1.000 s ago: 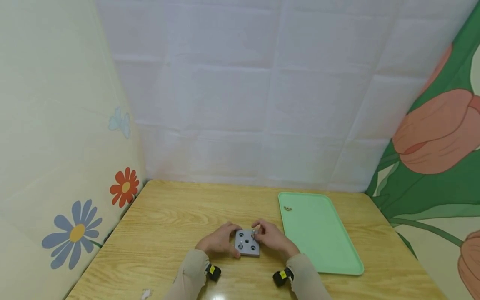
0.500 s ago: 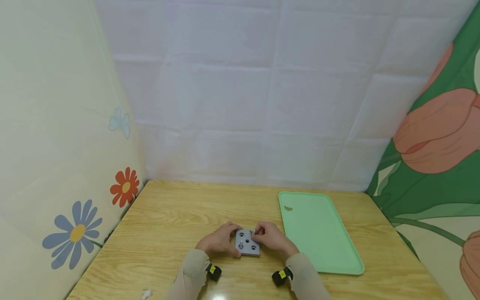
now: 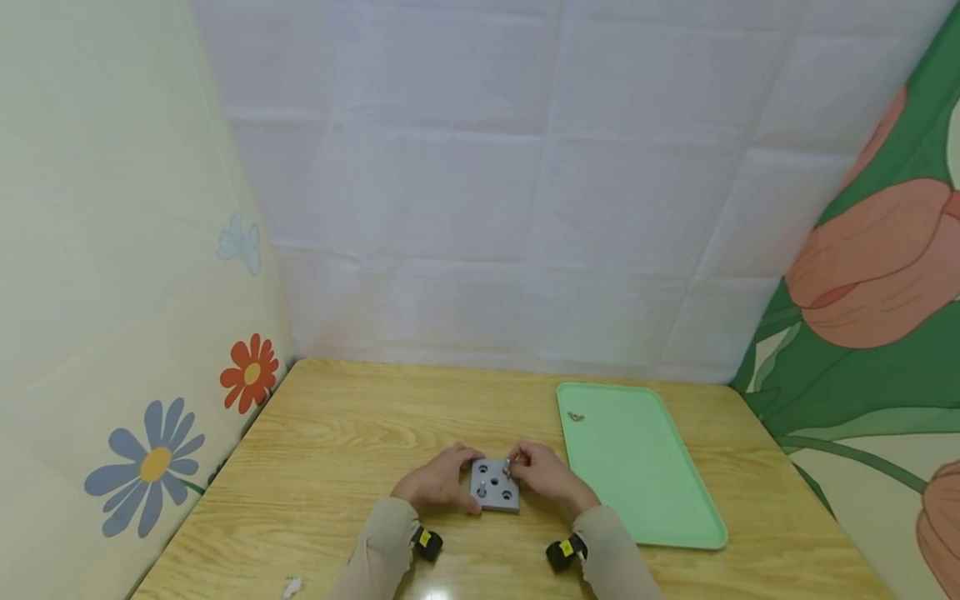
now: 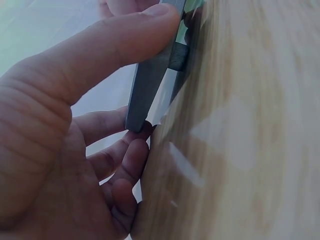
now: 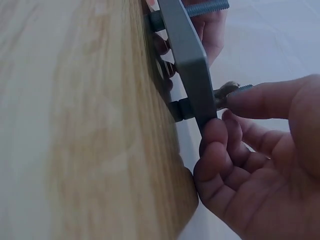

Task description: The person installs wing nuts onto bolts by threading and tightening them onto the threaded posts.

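Note:
A square grey metal plate [image 3: 496, 503] with several holes lies in front of the person, raised off the table on bolt heads, as both wrist views show. The left hand [image 3: 438, 481] grips its left side, thumb at the near edge and fingers at the far edge. At the far right corner, the right hand [image 3: 547, 475] pinches a small wing nut [image 5: 227, 92] on an upright threaded bolt; the fingertips partly hide it. Another bolt [image 3: 482, 490] sticks up bare at the plate's near left. Right-hand fingers also touch the plate's edge in the right wrist view.
A light green tray [image 3: 637, 475] lies to the right, with a brass-coloured wing nut [image 3: 575, 417] near its far left corner. A small white scrap [image 3: 292, 587] is at the table's near left. Fabric walls stand behind and at both sides of the wooden table [image 3: 360, 400].
The right thumb and fingertips have shifted slightly around the wing nut at the far right bolt. The left hand and the plate have stayed in place.

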The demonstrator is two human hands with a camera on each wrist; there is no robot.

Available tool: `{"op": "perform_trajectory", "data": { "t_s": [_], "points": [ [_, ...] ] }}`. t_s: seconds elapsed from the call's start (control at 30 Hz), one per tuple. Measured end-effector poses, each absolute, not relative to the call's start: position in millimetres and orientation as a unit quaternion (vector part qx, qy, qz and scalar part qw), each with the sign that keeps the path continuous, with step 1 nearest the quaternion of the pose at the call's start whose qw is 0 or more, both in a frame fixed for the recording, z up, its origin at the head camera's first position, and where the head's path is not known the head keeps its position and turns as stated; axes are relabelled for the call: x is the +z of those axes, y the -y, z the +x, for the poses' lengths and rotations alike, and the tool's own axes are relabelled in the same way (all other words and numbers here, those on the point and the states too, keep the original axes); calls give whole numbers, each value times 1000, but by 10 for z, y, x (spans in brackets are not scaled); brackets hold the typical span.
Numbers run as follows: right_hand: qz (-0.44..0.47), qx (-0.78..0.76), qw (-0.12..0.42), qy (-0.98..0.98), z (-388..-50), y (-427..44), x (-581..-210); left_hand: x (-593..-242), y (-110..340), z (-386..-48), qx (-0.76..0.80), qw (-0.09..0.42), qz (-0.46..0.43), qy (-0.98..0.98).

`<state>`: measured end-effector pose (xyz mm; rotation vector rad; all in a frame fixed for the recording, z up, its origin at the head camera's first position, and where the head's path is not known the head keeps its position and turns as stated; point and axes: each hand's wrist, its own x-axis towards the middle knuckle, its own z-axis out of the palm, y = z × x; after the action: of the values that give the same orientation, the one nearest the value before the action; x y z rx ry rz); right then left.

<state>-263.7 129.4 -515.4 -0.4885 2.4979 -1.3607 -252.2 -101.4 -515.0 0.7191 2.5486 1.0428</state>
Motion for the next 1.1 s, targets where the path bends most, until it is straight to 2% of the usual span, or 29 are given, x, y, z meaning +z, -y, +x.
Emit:
{"op": "perform_trajectory", "data": {
  "t_s": [0.33,0.67,0.9,1.1],
  "points": [
    [-217,-435,108,-867,-2640,-1333,-5161,-5175,1012,-2530,360,149,250,-886],
    [-168,-429,116,-880,-2612,-1281,-5118,-5167,1015,-2536,367,153,248,-883],
    [-144,-490,145,-847,-2589,-1269,-5094,-5177,1018,-2535,366,151,249,-884],
    [-152,-470,132,-859,-2590,-1267,-5090,-5178,1019,-2544,368,152,247,-883]
  ]
}}
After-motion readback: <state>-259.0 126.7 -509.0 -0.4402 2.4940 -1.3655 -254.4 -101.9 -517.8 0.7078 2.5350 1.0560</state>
